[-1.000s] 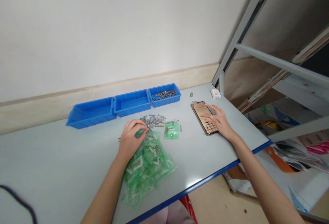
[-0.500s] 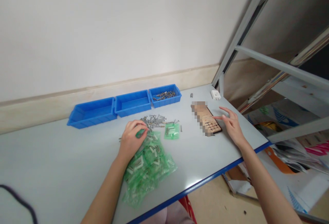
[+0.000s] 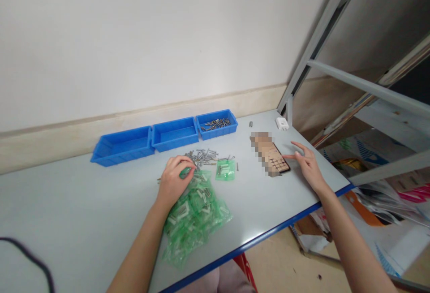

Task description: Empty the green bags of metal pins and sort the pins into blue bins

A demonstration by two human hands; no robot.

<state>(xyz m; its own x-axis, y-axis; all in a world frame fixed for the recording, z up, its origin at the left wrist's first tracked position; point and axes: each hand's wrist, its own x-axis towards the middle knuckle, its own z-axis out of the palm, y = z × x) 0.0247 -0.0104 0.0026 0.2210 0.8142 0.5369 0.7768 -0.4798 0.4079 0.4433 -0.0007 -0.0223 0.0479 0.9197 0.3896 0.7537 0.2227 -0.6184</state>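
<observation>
My left hand (image 3: 176, 178) is curled at the upper end of a pile of green plastic bags (image 3: 198, 221). Its thumb and fingertips meet beside loose screws (image 3: 203, 156), and green plastic shows inside the loop of the fingers; whether they pinch a bag is unclear. The piled bags hold screws and pale plugs. One small green bag (image 3: 225, 170) with similar contents lies apart, and a single screw (image 3: 237, 166) is to its right. My right hand (image 3: 307, 165) holds nothing, fingers apart, its index fingertip at the right edge of a smartphone (image 3: 279, 163) whose screen is partly pixelated.
Three blue bins stand in a row along the wall. The right bin (image 3: 217, 132) contains screws; the middle bin (image 3: 175, 140) and left bin (image 3: 122, 152) show bare floors. A white charger (image 3: 281, 123) and a small grey piece (image 3: 251, 124) lie behind the phone. A metal frame (image 3: 314, 46) rises at right.
My right hand has drawn slightly right, its index finger moving from over the phone's screen to the edge. My left hand keeps its curled pose by the bags. The view has shifted slightly.
</observation>
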